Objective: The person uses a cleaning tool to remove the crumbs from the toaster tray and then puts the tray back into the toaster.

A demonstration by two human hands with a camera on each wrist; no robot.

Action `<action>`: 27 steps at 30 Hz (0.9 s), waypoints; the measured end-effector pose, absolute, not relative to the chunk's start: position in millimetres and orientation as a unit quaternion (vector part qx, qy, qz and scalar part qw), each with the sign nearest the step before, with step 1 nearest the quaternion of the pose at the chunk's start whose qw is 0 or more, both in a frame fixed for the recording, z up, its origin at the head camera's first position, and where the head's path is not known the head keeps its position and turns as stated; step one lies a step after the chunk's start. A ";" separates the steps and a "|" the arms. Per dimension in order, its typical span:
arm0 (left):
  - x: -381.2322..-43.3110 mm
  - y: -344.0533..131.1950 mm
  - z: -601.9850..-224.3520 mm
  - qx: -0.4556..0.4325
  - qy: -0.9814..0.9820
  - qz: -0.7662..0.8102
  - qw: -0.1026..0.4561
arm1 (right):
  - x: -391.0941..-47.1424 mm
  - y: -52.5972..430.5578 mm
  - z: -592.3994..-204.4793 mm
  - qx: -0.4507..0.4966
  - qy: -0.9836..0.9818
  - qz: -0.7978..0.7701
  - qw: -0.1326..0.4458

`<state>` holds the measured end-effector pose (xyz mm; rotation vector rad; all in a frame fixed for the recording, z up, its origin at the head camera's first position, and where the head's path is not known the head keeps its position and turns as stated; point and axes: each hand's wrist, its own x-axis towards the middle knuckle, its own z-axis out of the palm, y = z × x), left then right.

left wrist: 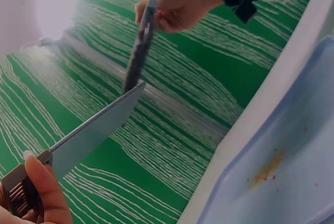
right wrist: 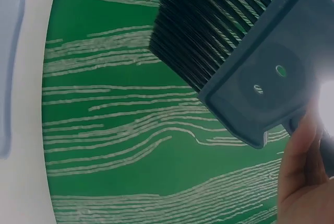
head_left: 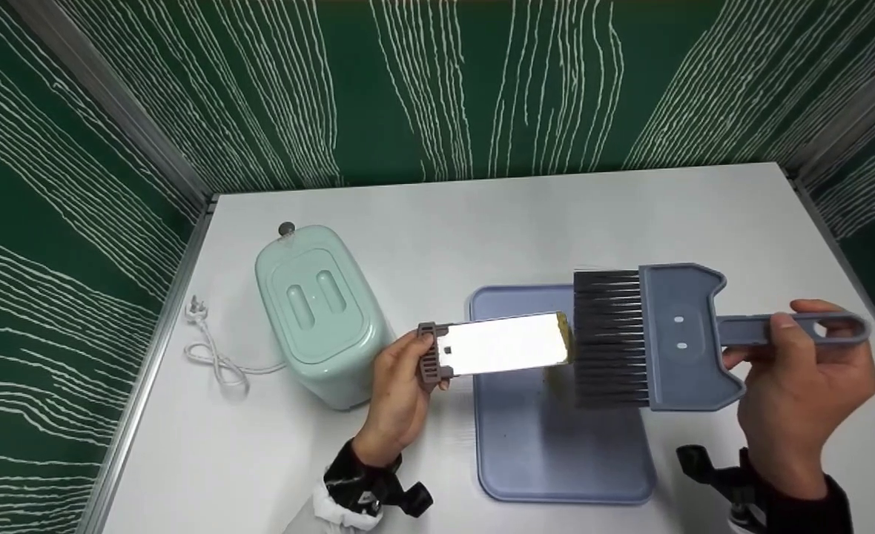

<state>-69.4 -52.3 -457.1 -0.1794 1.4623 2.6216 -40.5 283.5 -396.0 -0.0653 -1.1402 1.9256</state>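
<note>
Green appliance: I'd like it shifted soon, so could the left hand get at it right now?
Probably not for a grip: the left hand looks close to the green appliance but holds the flat plate by its slotted end. Nothing else seems in the way.

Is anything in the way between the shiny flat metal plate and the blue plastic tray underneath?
Nothing I can see. The flat metal plate, held in the left hand, has its far end above the blue plastic tray, with open air showing between. The grey-blue plastic brush with black bristles is at the plate's far end.
</note>
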 end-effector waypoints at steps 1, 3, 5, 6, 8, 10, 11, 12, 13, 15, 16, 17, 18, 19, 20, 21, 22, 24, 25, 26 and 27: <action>-69.3 -52.4 -457.3 -0.059 0.485 0.870 0.068 | -40.7 281.1 -396.8 -0.023 -0.453 0.780 0.432; -69.3 -52.3 -457.3 -0.057 0.484 0.871 0.068 | -41.2 275.5 -399.0 -0.009 -0.438 0.795 0.418; -69.3 -52.3 -457.3 -0.054 0.483 0.871 0.070 | -41.1 268.7 -401.8 0.008 -0.426 0.813 0.397; -69.2 -52.3 -457.4 -0.054 0.483 0.871 0.069 | -40.5 265.0 -403.4 0.019 -0.421 0.822 0.383; -69.0 -52.1 -457.3 -0.055 0.483 0.871 0.068 | -38.8 257.5 -407.1 0.045 -0.419 0.837 0.348; -68.8 -51.9 -457.1 -0.058 0.483 0.871 0.069 | -36.5 250.5 -411.4 0.076 -0.431 0.845 0.308; -68.6 -51.8 -457.0 -0.059 0.483 0.871 0.069 | -35.3 247.2 -413.5 0.093 -0.440 0.845 0.290; -68.5 -51.7 -457.0 -0.060 0.483 0.871 0.069 | -33.8 244.1 -415.4 0.106 -0.454 0.842 0.273; -68.4 -51.6 -456.8 -0.061 0.483 0.871 0.069 | -32.5 241.2 -417.0 0.118 -0.469 0.836 0.258; -68.0 -51.0 -456.5 -0.063 0.482 0.871 0.068 | -30.3 235.7 -420.4 0.135 -0.503 0.820 0.238; -67.9 -50.6 -456.5 -0.063 0.482 0.871 0.069 | -29.3 233.1 -421.8 0.142 -0.521 0.809 0.231; -67.8 -50.3 -456.4 -0.062 0.483 0.871 0.069 | -28.8 230.7 -423.2 0.148 -0.535 0.801 0.226; -67.6 -50.0 -456.2 -0.062 0.483 0.871 0.070 | -28.3 228.6 -424.4 0.153 -0.547 0.793 0.221; -67.3 -49.7 -455.9 -0.062 0.483 0.871 0.070 | -28.0 226.9 -425.5 0.157 -0.556 0.787 0.217; -67.0 -49.4 -455.7 -0.062 0.482 0.871 0.070 | -27.8 225.6 -426.6 0.161 -0.562 0.782 0.215; -67.0 -49.3 -455.6 -0.061 0.483 0.871 0.071 | -27.7 224.7 -427.2 0.163 -0.567 0.779 0.213; -67.0 -49.3 -455.5 -0.061 0.484 0.870 0.072 | -27.5 224.0 -427.6 0.164 -0.572 0.775 0.212; -67.0 -49.4 -455.3 -0.061 0.485 0.869 0.072 | -27.2 224.2 -427.6 0.161 -0.579 0.769 0.215; -67.2 -49.4 -455.4 -0.061 0.486 0.869 0.072 | -27.3 224.8 -427.2 0.159 -0.580 0.768 0.219; -67.4 -49.4 -455.5 -0.062 0.486 0.869 0.071 | -27.4 225.6 -426.6 0.157 -0.582 0.766 0.223; -67.7 -49.6 -455.6 -0.062 0.486 0.869 0.071 | -27.7 226.8 -426.0 0.155 -0.583 0.764 0.228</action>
